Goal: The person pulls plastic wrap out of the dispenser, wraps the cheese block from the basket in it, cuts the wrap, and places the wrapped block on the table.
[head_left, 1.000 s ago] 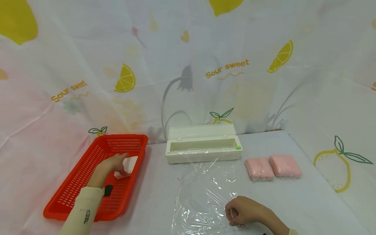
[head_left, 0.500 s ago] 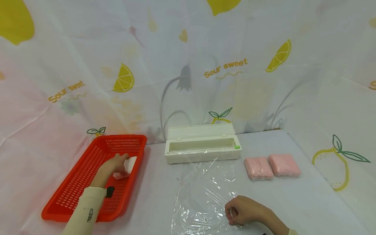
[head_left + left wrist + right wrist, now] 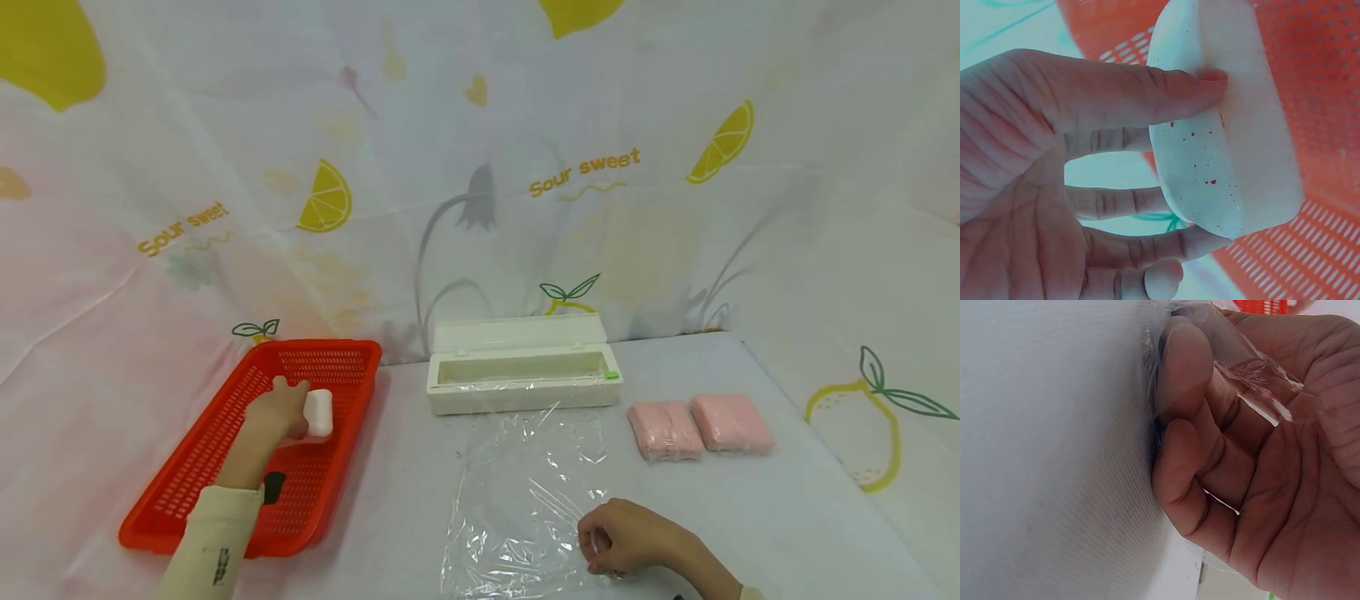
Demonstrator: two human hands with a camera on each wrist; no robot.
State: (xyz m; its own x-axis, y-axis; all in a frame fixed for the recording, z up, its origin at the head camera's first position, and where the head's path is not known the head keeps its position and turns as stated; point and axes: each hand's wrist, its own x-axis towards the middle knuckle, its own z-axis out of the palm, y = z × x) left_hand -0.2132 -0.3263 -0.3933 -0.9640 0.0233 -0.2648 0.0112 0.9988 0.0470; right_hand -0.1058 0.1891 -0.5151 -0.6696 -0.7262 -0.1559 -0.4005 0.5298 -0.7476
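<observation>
My left hand (image 3: 279, 410) is inside the red basket (image 3: 341, 475), gripping a white block (image 3: 318, 413) with rounded edges. In the left wrist view the thumb presses one face of the block (image 3: 1266, 144), the fingers lie behind it, and small red specks dot its side. On the table, my right hand (image 3: 628, 535) pinches the near right edge of a sheet of clear plastic wrap (image 3: 517, 508). The right wrist view shows its curled fingers low against the white tabletop, with a fold of wrap (image 3: 1254, 369) bunched by them.
The sheet runs back to a white plastic wrap dispenser (image 3: 525, 398), lid raised, with a green piece (image 3: 612, 375) at its right end. Two pink blocks (image 3: 731, 423) in clear film lie side by side at the right. A printed curtain (image 3: 480, 167) hangs behind the table.
Inside the basket, my left hand has taken hold of the white block and tilted it up, drawing slightly left. The right hand stays on the wrap's edge.
</observation>
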